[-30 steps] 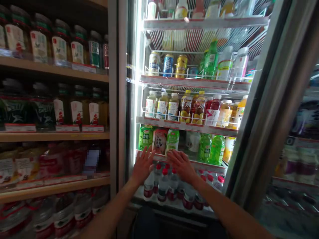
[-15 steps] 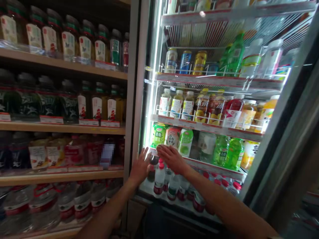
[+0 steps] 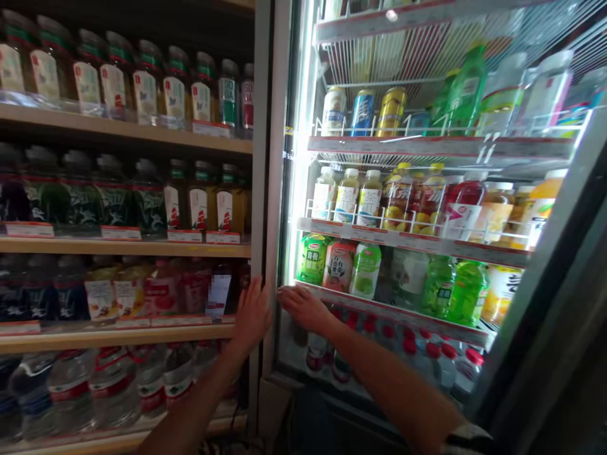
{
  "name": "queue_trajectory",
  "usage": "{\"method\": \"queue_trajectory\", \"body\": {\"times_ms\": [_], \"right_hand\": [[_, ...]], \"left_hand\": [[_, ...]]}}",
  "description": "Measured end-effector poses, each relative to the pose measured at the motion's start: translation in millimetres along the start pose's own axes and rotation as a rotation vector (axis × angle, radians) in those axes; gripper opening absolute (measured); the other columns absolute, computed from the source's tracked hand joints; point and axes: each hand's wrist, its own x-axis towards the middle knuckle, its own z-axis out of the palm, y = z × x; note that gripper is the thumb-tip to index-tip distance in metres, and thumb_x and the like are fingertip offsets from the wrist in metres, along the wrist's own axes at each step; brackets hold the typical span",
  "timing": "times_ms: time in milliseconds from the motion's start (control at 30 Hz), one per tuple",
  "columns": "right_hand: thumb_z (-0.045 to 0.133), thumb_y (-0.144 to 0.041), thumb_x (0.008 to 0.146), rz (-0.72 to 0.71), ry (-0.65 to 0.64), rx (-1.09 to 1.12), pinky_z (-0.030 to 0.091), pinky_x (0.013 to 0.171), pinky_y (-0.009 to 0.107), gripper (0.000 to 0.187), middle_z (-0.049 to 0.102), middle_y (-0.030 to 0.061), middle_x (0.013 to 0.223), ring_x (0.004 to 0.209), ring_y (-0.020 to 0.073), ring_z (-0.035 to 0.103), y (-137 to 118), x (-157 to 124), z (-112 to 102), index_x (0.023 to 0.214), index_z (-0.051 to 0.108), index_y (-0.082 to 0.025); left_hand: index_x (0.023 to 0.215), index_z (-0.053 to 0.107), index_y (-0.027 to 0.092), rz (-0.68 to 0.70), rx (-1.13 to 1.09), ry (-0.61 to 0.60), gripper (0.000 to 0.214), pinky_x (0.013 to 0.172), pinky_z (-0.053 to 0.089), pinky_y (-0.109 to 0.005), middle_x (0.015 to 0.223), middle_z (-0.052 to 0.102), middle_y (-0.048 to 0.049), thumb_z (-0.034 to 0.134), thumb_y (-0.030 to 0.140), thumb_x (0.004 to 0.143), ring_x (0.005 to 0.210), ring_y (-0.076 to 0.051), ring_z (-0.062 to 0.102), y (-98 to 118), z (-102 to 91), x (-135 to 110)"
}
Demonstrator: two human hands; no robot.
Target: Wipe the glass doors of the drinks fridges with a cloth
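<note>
My left hand [image 3: 255,314] is raised in front of the upright frame [image 3: 262,208] between the wooden shelves and the lit drinks cooler. Its fingers point up, apart, with nothing held. To its right, my right hand [image 3: 303,308] reaches across to the cooler's left edge, palm down and fingers stretched out, also holding nothing. Whether either hand touches the frame or the cooler, I cannot tell. Just above my right hand stand a green drink bottle [image 3: 313,259] and a reddish drink bottle [image 3: 338,266]. Red-capped bottles [image 3: 315,354] are partly hidden below the right forearm.
Wooden shelves [image 3: 128,248] on the left carry rows of bottled drinks. Inside the cooler, cans [image 3: 363,112] and bottles [image 3: 372,197] stand behind wire rails. A dark, blurred edge [image 3: 545,303] borders the cooler on the right. Large water bottles [image 3: 111,385] fill the lowest wooden shelf.
Both hands have moved left, from in front of the cooler's lower bottles to its left edge and the upright frame. The view has shifted slightly, so the shelves sit further right.
</note>
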Motion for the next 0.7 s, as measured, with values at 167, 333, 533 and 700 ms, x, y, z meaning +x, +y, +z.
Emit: {"method": "queue_trajectory", "body": {"times_ms": [167, 333, 533, 700], "right_hand": [[0.041, -0.012, 0.088, 0.262, 0.132, -0.137, 0.027, 0.108, 0.044, 0.043, 0.041, 0.0044, 0.142, 0.134, 0.0228, 0.029, 54.5, 11.9, -42.8, 0.131, 0.043, -0.016], [0.041, -0.014, 0.088, 0.235, 0.066, -0.187, 0.024, 0.108, 0.044, 0.045, 0.037, 0.0047, 0.144, 0.136, 0.0245, 0.024, 53.1, -49.1, -64.6, 0.133, 0.042, -0.017], [0.043, -0.013, 0.086, 0.172, 0.019, -0.240, 0.026, 0.107, 0.041, 0.045, 0.042, 0.0032, 0.141, 0.134, 0.0215, 0.029, 47.5, -113.8, -80.6, 0.131, 0.046, -0.019], [0.044, -0.015, 0.086, 0.468, 0.149, -0.363, 0.016, 0.111, 0.044, 0.048, 0.042, 0.0049, 0.141, 0.138, 0.0232, 0.021, 82.1, -112.6, -106.7, 0.134, 0.042, -0.020]], "left_hand": [[0.131, 0.038, 0.009, -0.015, -0.047, 0.018, 0.056, 0.103, 0.033, -0.050, 0.144, 0.032, -0.0202, 0.049, 0.017, 0.077, 0.133, -0.032, 0.030, 8.5, -3.7, 11.9], [0.132, 0.037, 0.011, 0.032, -0.122, 0.006, 0.056, 0.104, 0.032, -0.052, 0.145, 0.030, -0.0189, 0.049, 0.015, 0.077, 0.135, -0.031, 0.025, 37.7, -1.1, 18.1], [0.134, 0.034, 0.012, 0.160, -0.183, 0.057, 0.057, 0.107, 0.029, -0.049, 0.146, 0.029, -0.0168, 0.051, 0.019, 0.080, 0.137, -0.029, 0.020, 85.1, -8.2, 36.8], [0.137, 0.030, 0.013, 0.270, -0.231, 0.121, 0.064, 0.109, 0.024, -0.049, 0.147, 0.026, -0.0163, 0.056, 0.030, 0.081, 0.139, -0.028, 0.013, 128.4, -17.2, 56.5]]}}
